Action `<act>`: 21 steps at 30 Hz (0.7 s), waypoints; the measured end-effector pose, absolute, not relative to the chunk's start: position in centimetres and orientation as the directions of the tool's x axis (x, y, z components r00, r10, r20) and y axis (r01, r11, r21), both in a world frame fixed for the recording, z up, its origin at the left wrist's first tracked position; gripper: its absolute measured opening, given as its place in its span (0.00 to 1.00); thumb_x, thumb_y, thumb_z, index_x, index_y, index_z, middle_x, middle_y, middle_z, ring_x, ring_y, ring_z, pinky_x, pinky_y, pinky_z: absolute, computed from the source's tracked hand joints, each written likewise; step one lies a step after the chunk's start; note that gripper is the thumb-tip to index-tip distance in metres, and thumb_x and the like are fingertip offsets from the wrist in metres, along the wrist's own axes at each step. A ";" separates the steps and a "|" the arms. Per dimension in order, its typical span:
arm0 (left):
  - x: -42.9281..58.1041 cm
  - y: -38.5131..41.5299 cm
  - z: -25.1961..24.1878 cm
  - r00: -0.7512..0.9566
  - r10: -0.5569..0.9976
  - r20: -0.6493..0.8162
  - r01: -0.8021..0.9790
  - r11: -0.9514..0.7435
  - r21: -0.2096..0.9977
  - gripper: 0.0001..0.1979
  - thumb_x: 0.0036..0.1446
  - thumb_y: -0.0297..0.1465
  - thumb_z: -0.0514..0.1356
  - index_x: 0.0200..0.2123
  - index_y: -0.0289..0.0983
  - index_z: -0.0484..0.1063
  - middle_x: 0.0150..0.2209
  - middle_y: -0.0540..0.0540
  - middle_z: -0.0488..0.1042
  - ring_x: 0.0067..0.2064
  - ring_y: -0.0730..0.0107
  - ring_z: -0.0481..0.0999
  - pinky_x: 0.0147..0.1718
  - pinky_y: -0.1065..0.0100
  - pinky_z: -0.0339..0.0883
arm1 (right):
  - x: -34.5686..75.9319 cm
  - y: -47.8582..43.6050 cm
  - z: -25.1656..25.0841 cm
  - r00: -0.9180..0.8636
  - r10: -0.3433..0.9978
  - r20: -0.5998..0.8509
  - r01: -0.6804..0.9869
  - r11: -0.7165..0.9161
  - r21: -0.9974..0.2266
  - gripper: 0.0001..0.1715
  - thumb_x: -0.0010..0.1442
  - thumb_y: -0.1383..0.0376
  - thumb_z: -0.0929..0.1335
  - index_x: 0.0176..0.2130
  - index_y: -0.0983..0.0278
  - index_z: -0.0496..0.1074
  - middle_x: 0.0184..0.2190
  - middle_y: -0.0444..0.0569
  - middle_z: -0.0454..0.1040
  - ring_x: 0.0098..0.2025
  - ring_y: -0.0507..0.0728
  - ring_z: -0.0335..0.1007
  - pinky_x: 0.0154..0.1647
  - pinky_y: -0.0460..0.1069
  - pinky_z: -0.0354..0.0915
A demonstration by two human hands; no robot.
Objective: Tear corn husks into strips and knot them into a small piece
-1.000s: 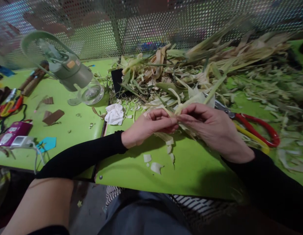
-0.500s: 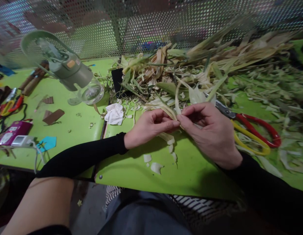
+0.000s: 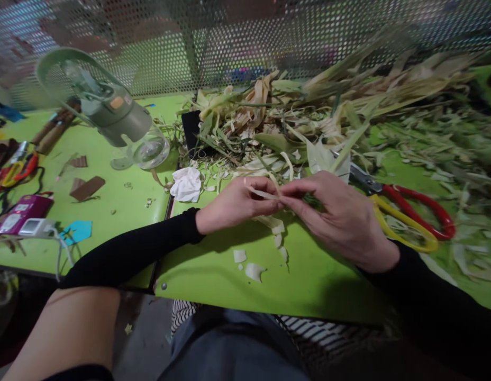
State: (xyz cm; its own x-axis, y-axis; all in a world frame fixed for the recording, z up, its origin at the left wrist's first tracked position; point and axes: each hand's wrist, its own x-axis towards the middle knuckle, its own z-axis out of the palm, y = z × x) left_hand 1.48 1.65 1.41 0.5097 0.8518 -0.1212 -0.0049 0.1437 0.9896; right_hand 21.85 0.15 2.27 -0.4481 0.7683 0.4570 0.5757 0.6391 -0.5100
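— Fingers (image 3: 269,205) first: how do they stand?
— Both sets are drawn into a narrow pinch. The left hand (image 3: 233,203) and the right hand (image 3: 333,219) meet fingertip to fingertip. A pale husk strip (image 3: 262,193) is gripped between them and lies across the left fingers, just above the green table (image 3: 214,286).
— Anything on the near side of the fingers?
— A few whitish cut pieces (image 3: 253,271) lie on the table just below the pinch, towards the person.
— And to either side?
— Left of the fingers, a little farther out, sits a crumpled tissue (image 3: 185,184). To the right, close by the right hand, lie scissors (image 3: 408,217) with one red and one yellow handle.
— Beyond the fingers?
— A heap of husks (image 3: 293,116) has its nearest leaves just behind the fingertips, and the rest spreads back and off to the right. Farther left stands a tilted green fan (image 3: 110,111). Behind everything runs a mesh screen (image 3: 229,42).
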 end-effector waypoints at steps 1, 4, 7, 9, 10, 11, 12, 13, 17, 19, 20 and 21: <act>1.5 1.6 1.6 0.516 0.849 -0.119 -0.007 0.143 0.990 0.18 0.47 0.37 0.77 0.33 0.32 0.76 0.31 0.50 0.77 0.32 0.77 0.73 0.35 0.70 0.67 | 21.8 0.1 2.2 -0.422 0.776 0.469 0.589 0.628 -0.509 0.05 0.68 0.60 0.70 0.41 0.55 0.78 0.38 0.50 0.83 0.41 0.64 0.79 0.46 0.60 0.73; 1.6 1.4 1.9 0.528 0.842 -0.113 -0.044 0.160 0.986 0.19 0.49 0.39 0.77 0.36 0.32 0.77 0.33 0.49 0.78 0.34 0.76 0.74 0.38 0.70 0.69 | 21.8 -0.1 2.1 -0.334 0.819 0.466 0.606 0.565 -0.559 0.06 0.68 0.59 0.70 0.42 0.58 0.77 0.37 0.50 0.81 0.37 0.61 0.78 0.41 0.56 0.73; 1.6 1.2 1.8 0.558 0.823 -0.107 -0.096 0.192 0.977 0.20 0.54 0.44 0.73 0.37 0.32 0.78 0.36 0.46 0.80 0.38 0.73 0.78 0.45 0.66 0.73 | 21.8 0.0 2.1 -0.284 0.869 0.404 0.584 0.491 -0.646 0.10 0.69 0.58 0.69 0.47 0.58 0.78 0.40 0.51 0.81 0.37 0.60 0.78 0.39 0.54 0.73; 1.6 1.1 1.7 0.567 0.817 -0.111 -0.117 0.213 0.970 0.20 0.56 0.46 0.71 0.37 0.33 0.78 0.37 0.45 0.81 0.40 0.71 0.80 0.48 0.65 0.75 | 21.8 0.3 2.1 -0.300 0.877 0.376 0.570 0.481 -0.667 0.12 0.70 0.58 0.69 0.49 0.57 0.79 0.41 0.51 0.82 0.40 0.61 0.78 0.42 0.55 0.73; 1.6 1.1 1.6 0.562 0.820 -0.111 -0.112 0.209 0.971 0.19 0.57 0.45 0.71 0.36 0.33 0.77 0.37 0.44 0.81 0.41 0.71 0.80 0.48 0.64 0.75 | 21.9 0.5 2.1 -0.316 0.877 0.362 0.564 0.480 -0.672 0.12 0.70 0.57 0.69 0.49 0.57 0.79 0.42 0.51 0.82 0.41 0.61 0.78 0.43 0.56 0.73; 1.6 1.1 1.5 0.552 0.826 -0.110 -0.094 0.192 0.977 0.17 0.58 0.43 0.70 0.36 0.33 0.78 0.37 0.44 0.81 0.40 0.71 0.80 0.47 0.64 0.76 | 21.9 0.7 2.0 -0.335 0.877 0.344 0.556 0.479 -0.679 0.12 0.70 0.56 0.69 0.48 0.57 0.80 0.42 0.52 0.81 0.41 0.62 0.78 0.42 0.56 0.73; 1.6 1.0 1.5 0.543 0.833 -0.108 -0.062 0.167 0.984 0.14 0.59 0.40 0.69 0.36 0.33 0.78 0.37 0.44 0.81 0.39 0.71 0.80 0.47 0.65 0.76 | 21.9 0.8 2.0 -0.354 0.877 0.326 0.545 0.476 -0.690 0.13 0.70 0.54 0.69 0.47 0.56 0.80 0.42 0.52 0.81 0.41 0.62 0.78 0.41 0.56 0.73; 1.6 1.0 1.5 0.534 0.839 -0.109 -0.022 0.143 0.990 0.12 0.60 0.37 0.68 0.35 0.33 0.78 0.36 0.45 0.81 0.38 0.72 0.79 0.46 0.65 0.76 | 22.0 0.9 2.0 -0.367 0.876 0.313 0.530 0.473 -0.704 0.13 0.69 0.53 0.69 0.45 0.56 0.81 0.41 0.51 0.81 0.40 0.62 0.77 0.39 0.56 0.73; 1.7 1.0 1.5 0.527 0.833 -0.166 0.017 0.185 0.983 0.09 0.60 0.34 0.67 0.33 0.33 0.79 0.35 0.46 0.82 0.37 0.72 0.80 0.46 0.65 0.77 | 21.8 0.6 2.1 -0.328 0.897 0.298 0.477 0.429 -0.767 0.12 0.66 0.52 0.71 0.37 0.56 0.79 0.35 0.48 0.80 0.35 0.60 0.74 0.35 0.55 0.71; 1.7 1.0 1.5 0.531 0.824 -0.197 -0.056 0.266 0.962 0.12 0.56 0.37 0.72 0.35 0.33 0.80 0.35 0.45 0.82 0.38 0.72 0.80 0.46 0.64 0.77 | 21.6 0.3 2.4 -0.267 0.928 0.259 0.442 0.356 -0.823 0.11 0.65 0.53 0.72 0.37 0.56 0.77 0.33 0.47 0.79 0.32 0.58 0.73 0.32 0.54 0.69; 1.8 1.0 1.5 0.529 0.822 -0.211 -0.090 0.302 0.949 0.14 0.53 0.38 0.74 0.36 0.33 0.80 0.35 0.46 0.82 0.37 0.72 0.80 0.46 0.64 0.77 | 21.6 0.1 2.5 -0.248 0.941 0.230 0.419 0.318 -0.851 0.11 0.65 0.53 0.72 0.38 0.56 0.76 0.32 0.46 0.79 0.31 0.57 0.73 0.32 0.53 0.69; 1.8 1.0 1.6 0.527 0.819 -0.227 -0.114 0.332 0.936 0.17 0.50 0.38 0.76 0.36 0.32 0.80 0.34 0.46 0.82 0.37 0.73 0.80 0.46 0.64 0.77 | 21.6 0.0 2.7 -0.240 0.949 0.204 0.392 0.286 -0.874 0.11 0.66 0.52 0.72 0.38 0.56 0.76 0.32 0.45 0.79 0.31 0.56 0.73 0.31 0.52 0.69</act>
